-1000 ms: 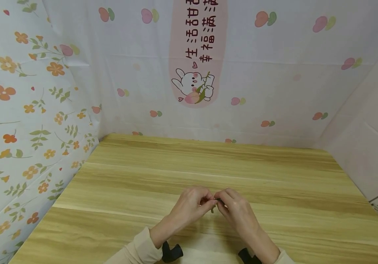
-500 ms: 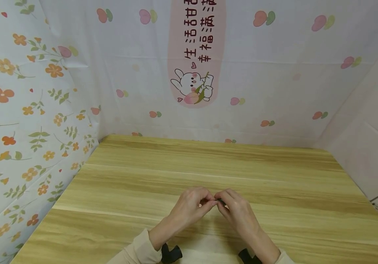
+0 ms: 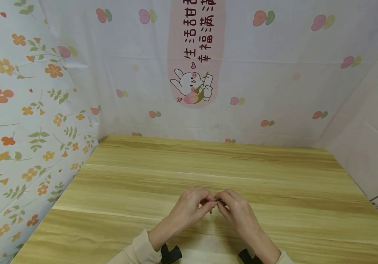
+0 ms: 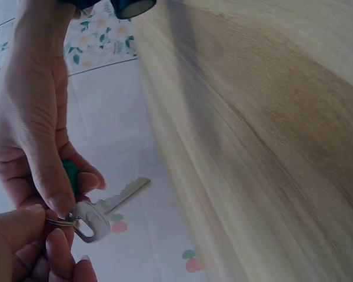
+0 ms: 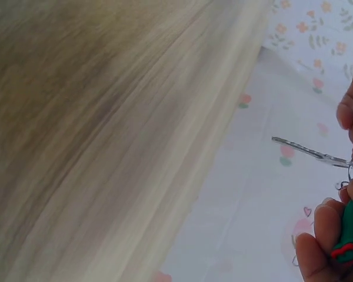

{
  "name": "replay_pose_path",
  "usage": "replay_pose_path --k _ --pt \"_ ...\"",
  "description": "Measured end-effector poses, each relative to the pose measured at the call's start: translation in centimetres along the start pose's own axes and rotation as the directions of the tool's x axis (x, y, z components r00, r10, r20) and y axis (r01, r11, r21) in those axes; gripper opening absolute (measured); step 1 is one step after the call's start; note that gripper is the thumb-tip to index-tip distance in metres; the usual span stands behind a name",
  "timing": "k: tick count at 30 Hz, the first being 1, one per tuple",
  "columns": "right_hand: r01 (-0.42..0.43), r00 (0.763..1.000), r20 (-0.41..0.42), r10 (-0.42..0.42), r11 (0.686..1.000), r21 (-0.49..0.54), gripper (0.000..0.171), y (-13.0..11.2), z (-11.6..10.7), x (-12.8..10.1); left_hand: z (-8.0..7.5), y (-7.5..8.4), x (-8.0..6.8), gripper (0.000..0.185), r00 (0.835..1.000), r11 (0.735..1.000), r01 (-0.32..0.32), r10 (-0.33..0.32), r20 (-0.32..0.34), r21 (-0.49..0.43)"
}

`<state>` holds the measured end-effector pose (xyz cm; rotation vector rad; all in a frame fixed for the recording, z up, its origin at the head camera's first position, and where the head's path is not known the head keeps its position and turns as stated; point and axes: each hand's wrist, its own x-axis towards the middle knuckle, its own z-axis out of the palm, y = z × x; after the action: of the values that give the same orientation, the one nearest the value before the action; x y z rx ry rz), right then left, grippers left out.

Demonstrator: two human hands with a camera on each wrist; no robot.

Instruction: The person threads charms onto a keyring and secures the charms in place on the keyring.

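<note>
Centrally, above the near half of the wooden table (image 3: 189,165), the left hand (image 3: 190,207) and right hand (image 3: 238,211) met fingertip to fingertip, equally close to the work. Left fingers pinched the key ring (image 4: 62,221); right fingers were curled round the green fob (image 5: 352,226). Between them hung the silver key (image 4: 106,207), its long axis pointing away from both hands, blade free.

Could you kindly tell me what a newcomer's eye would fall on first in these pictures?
Two hands meet over the near middle of the light wooden table: the left hand and right hand pinch a small silver key on a metal ring with a green charm. Behind hangs a white cloth with a pink rabbit banner.
</note>
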<state>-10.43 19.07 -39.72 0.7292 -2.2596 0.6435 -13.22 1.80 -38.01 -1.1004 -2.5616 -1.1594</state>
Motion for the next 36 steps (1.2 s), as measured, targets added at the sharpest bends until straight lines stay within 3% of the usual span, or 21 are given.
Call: replay_pose_path --k 5,8,12,13,20,21,22,26,30,34,36 --pt "0.020 1.000 -0.012 -0.020 1.000 -0.018 0.026 -0.03 -0.07 0.02 0.03 -0.01 -0.02 0.005 1.000 1.000 -0.009 0.009 -0.002 0.011" --pt "0.071 0.997 -0.033 -0.072 0.997 -0.039 0.007 -0.04 -0.05 0.07 0.09 0.01 0.03 0.007 1.000 1.000 0.020 -0.020 0.007 0.004" --pt "0.078 0.996 -0.043 -0.079 0.996 -0.039 0.043 -0.05 0.01 0.10 0.14 0.05 0.02 0.008 0.999 0.999 0.034 -0.034 0.009 -0.005" --pt "0.071 0.996 -0.042 -0.073 0.997 -0.031 0.044 -0.05 0.03 0.11 0.13 0.07 0.00 0.008 1.000 1.000 0.030 -0.030 0.006 -0.004" --pt "0.030 0.999 -0.015 -0.030 0.999 0.013 0.014 0.13 -0.02 0.02 0.04 0.06 -0.21 0.005 0.998 0.999 -0.034 0.034 -0.051 -0.006" --pt "0.030 0.999 -0.016 -0.030 0.999 0.013 0.021 0.16 -0.02 0.01 0.06 0.03 -0.22 0.005 0.998 0.999 -0.038 0.038 -0.058 -0.007" --pt "0.028 0.999 -0.016 -0.028 1.000 0.012 0.016 0.17 -0.02 0.01 0.10 -0.01 -0.23 0.005 0.997 0.999 -0.043 0.042 -0.065 -0.009" --pt "0.022 1.000 -0.014 -0.022 1.000 0.004 0.006 0.12 -0.05 0.10 0.19 -0.10 -0.32 0.005 0.997 0.996 -0.027 0.021 -0.068 -0.086" --pt "-0.029 1.000 0.005 0.029 0.999 0.035 0.026 -0.12 -0.24 0.25 0.14 -0.12 -0.44 0.005 0.998 0.980 0.003 -0.015 -0.058 -0.198" --pt "-0.121 0.992 0.030 0.118 0.985 0.119 0.025 -0.36 -0.55 0.27 0.03 -0.08 -0.50 0.004 0.998 0.968 0.020 -0.034 -0.053 -0.250" --pt "-0.127 0.992 0.030 0.124 0.982 0.137 0.018 -0.37 -0.65 0.27 -0.05 -0.02 -0.52 0.004 0.998 0.967 0.033 -0.047 -0.048 -0.253"
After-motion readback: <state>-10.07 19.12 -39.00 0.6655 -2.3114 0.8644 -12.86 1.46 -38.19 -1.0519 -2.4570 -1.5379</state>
